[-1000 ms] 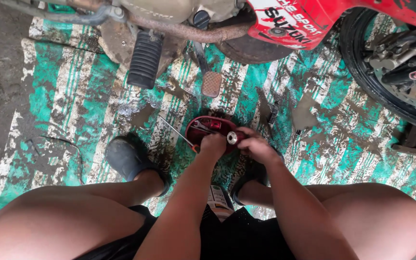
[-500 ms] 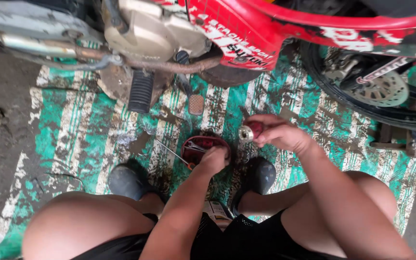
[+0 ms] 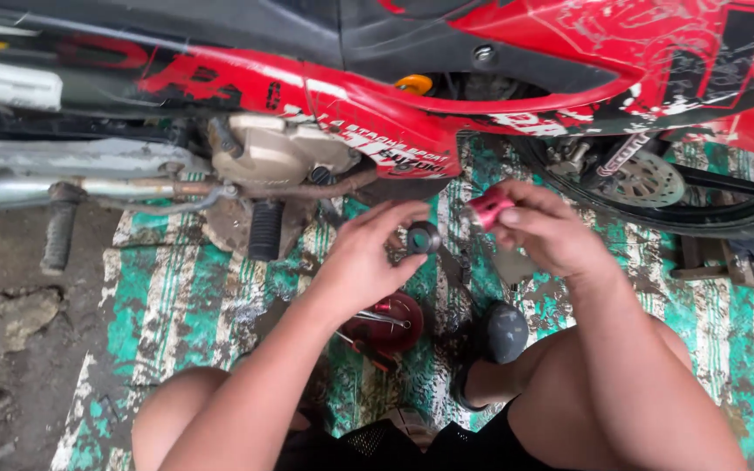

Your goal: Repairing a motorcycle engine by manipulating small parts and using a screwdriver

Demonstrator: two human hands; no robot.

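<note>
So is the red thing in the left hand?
No, the right hand holds the red part, while the left hand holds a small dark round part.

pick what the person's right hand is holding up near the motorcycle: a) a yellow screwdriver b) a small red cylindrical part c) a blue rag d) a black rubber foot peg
b: the right hand pinches a small red cylindrical part at its fingertips, just below the red motorcycle fairing, while the left hand holds a small dark round ring-shaped part beside it.
</note>
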